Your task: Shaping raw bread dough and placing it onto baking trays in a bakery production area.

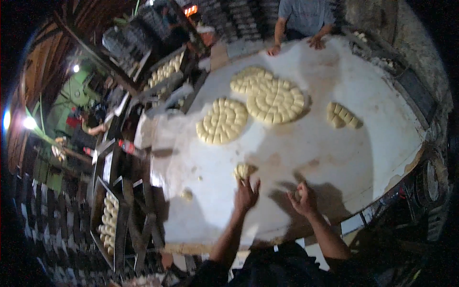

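Note:
My left hand [246, 196] reaches over the near middle of the pale table [315, 158]. Its fingers are stretched out with the thumb apart, and the fingertips touch a small rough lump of dough [244, 170]. To the right, my right hand [304, 199] is held over the table with its fingers curled in; whatever is inside them, if anything, is hidden. Farther off lie round spirals of cut dough pieces: one on the left [222, 121], a bigger one [276, 101] beside it, and another behind [251, 79]. A short double row of dough pieces [343, 115] lies to the right.
A tray of dough balls [109, 224] stands at the table's left, another tray of dough [166, 71] farther back. A red-labelled bottle [126, 146] is by the left edge. Across the table a person in grey [306, 18] rests both hands on its far edge. Dough scraps [186, 194] lie left.

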The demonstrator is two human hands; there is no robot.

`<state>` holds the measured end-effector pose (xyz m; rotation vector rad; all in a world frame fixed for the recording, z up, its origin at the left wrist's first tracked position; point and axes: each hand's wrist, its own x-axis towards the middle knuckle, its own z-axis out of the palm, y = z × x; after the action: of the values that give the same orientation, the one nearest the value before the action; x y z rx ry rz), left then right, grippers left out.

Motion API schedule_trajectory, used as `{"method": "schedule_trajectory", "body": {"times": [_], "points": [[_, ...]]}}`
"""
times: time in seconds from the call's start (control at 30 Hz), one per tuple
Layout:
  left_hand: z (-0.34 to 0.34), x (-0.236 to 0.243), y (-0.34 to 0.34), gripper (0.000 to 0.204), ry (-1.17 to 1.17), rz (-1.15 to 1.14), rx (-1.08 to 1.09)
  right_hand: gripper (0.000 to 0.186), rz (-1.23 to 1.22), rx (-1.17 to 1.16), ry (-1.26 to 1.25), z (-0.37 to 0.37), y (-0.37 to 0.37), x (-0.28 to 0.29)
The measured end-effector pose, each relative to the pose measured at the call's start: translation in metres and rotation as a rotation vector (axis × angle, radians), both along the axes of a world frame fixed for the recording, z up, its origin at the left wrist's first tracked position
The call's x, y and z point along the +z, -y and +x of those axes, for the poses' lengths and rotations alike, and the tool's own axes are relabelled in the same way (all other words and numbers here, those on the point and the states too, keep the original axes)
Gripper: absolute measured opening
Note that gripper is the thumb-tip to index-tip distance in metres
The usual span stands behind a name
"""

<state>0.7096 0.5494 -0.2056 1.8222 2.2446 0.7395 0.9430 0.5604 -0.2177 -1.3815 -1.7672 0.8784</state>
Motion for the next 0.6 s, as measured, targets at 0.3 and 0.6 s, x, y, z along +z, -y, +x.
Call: {"method": "schedule_trajectory", "body": {"times": [0.3,0.6], "points": [[-0.055,0.001,0.133,0.053,-0.270,-0.372,-0.352,0.009,0.234,0.315,0.201,0.039,0.020,-0.018],[-0.065,-0.020,0.057,0.028,0.051,0.159,-0.092,0.015,0.467,0.053,0.298,-0.024,-0.037,-0.021]]}}
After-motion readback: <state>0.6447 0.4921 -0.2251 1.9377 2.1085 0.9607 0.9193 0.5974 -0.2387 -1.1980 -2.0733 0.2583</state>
